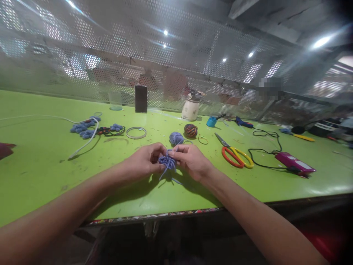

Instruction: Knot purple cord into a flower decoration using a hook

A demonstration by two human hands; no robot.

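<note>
Near the front edge of the green table, the left hand grips a small blue-violet yarn bundle while the right hand pinches it at its upper side, loose tails hanging down. The step looks like working the yarn with the fingertips, and the next move seems to call for a steady left grip. Just beyond sit a matching ball and a darker ball, with scissors to the right.

A white oblong lamp glares above and right of the bare fingers; soft shadows darken the smooth lime-green tabletop below; outer edges blur.
</note>
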